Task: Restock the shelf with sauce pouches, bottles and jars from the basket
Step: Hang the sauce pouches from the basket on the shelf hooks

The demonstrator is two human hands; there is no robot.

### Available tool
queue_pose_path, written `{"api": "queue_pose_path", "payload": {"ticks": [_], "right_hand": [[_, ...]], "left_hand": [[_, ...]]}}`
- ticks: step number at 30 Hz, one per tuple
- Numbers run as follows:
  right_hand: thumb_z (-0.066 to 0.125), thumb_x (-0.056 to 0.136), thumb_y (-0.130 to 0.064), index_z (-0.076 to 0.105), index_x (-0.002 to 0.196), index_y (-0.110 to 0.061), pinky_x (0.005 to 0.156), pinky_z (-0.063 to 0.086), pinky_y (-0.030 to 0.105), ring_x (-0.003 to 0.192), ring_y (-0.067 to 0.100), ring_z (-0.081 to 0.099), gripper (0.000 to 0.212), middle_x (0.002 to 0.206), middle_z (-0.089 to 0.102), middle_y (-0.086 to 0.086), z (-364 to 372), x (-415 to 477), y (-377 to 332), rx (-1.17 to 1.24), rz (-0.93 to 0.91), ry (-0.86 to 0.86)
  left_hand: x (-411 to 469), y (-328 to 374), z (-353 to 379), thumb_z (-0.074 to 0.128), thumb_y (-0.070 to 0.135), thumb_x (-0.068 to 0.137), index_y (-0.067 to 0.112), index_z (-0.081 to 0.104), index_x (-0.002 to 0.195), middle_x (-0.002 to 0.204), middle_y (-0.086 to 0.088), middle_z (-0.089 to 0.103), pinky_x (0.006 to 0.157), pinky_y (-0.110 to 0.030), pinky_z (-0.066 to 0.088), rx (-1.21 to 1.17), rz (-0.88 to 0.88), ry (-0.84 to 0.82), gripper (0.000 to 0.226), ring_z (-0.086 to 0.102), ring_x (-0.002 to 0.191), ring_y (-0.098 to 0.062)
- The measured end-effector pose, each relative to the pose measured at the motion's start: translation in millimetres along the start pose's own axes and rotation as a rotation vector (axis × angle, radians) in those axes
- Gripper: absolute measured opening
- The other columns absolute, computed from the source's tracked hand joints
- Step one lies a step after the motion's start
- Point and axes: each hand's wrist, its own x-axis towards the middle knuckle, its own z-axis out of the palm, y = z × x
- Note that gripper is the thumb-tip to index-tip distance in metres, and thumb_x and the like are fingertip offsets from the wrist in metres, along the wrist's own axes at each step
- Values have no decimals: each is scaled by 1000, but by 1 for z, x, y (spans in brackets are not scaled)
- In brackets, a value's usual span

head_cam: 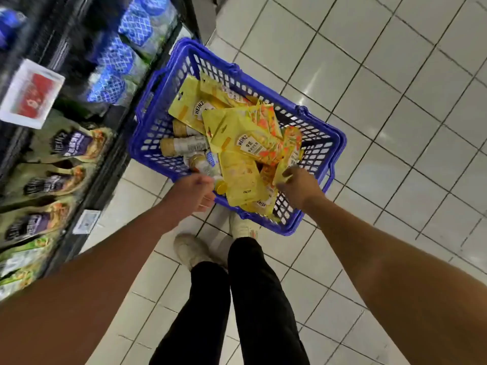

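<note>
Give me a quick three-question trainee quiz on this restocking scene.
1. True or false: the blue basket sits on the shelf.
2. The right hand pinches: A) a bottle B) a yellow pouch C) a price tag.
3. Fill in: the bottles lie on the basket's side nearest the ___.
Key: 1 false, it stands on the floor; 2 B; 3 shelf.

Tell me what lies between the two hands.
Head view: a yellow Heinz pouch and a yellow bottle cap lie between the left hand and right hand, inside the basket.
</note>
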Motion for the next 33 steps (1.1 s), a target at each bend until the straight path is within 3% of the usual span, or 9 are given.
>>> {"api": "queue_pose_path", "payload": {"ticks": [4,6,9,15,23,26,28,30,33], "right_hand": [[72,87,-30,45,139,-12,100,44,42,125,31,45,61,138,46,14,3,42,-24,-91,-218,277],[78,82,-37,43,140,-15,108,42,45,129,31,42,71,138,45,12,0,64,-37,-182,-260,354],[78,81,-46,43,140,-16,107,41,48,128,33,44,75,138,48,12,1,89,-51,-286,-256,277],[78,82,-35,43,141,-21,103,45,50,125,35,49,70,137,49,13,7,105,-50,-186,-215,180],[76,86,-29,55,137,-17,95,53,49,115,32,59,56,125,63,10,18,107,-44,-175,-194,120],[74,89,-21,57,124,-13,69,59,31,85,14,69,40,107,69,5,14,101,-44,16,-172,37],[71,92,-16,59,112,-12,54,54,17,67,1,70,24,95,71,-1,10,89,-48,259,-194,-71],[67,94,-11,64,108,-15,65,58,20,79,4,74,16,97,75,-2,9,77,-52,454,-238,-166],[65,95,-11,66,119,-9,84,60,38,97,24,74,24,107,76,8,14,62,-60,581,-261,-280]], "left_hand": [[42,13,6,52,14,101,18,62,98,76,-7,63,59,-25,55,-104,20,73,11,60,66,-18],[58,17,10,52,14,102,13,60,111,79,-10,63,64,-31,54,-166,29,78,12,60,67,-21],[77,13,9,52,15,102,12,59,115,82,-12,64,65,-32,53,-187,49,86,15,62,69,-23],[109,-3,5,60,20,98,28,67,91,71,-1,75,57,-27,61,-150,20,142,12,73,61,-15],[116,-17,5,64,15,95,29,67,94,74,3,76,52,-21,56,-192,61,140,14,74,64,-15],[110,-15,5,64,13,95,26,66,102,75,-2,76,58,-24,60,-217,84,133,15,73,65,-13],[104,-13,5,67,19,93,21,63,118,88,-5,75,70,-30,62,-221,95,120,25,74,78,-16],[99,-14,5,72,39,85,22,56,132,107,-5,70,83,-37,60,-210,114,88,52,71,95,-20],[89,-15,3,71,64,66,31,50,139,127,-3,65,98,-50,52,-265,135,-13,82,68,109,-23]]}}
